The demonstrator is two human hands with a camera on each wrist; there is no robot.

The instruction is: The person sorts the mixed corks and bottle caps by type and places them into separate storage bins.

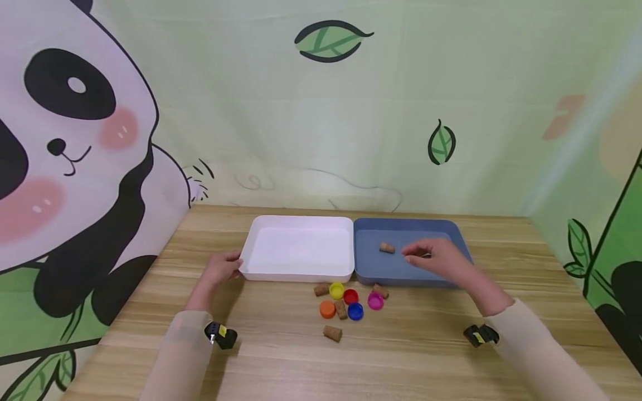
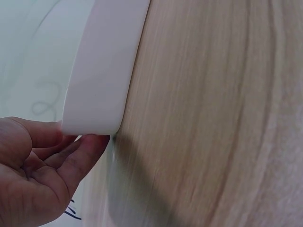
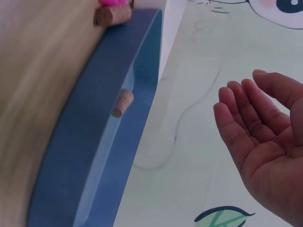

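Observation:
My left hand (image 1: 224, 267) is at the near left corner of a white tray (image 1: 301, 277). In the left wrist view, the thumb rests at the rim and the curled fingertips at the lower edge, pinching the tray's end. Over the blue tray (image 1: 401, 278), my right hand (image 1: 438, 256) hovers with fingers loosely bent and nothing in them, as the right wrist view (image 3: 265, 137) confirms. One cork (image 1: 387, 248) lies inside the blue tray, just left of the right fingertips. The white tray holds nothing, and the two trays stand side by side.
Before the trays lie several corks, one cork (image 1: 332, 333) nearest me. Among them are a yellow cap (image 1: 336, 290), a red cap (image 1: 350, 296), an orange cap (image 1: 327, 309), a blue cap (image 1: 355, 311) and a magenta cap (image 1: 375, 301). A printed cloth (image 1: 241, 111) hangs behind the table.

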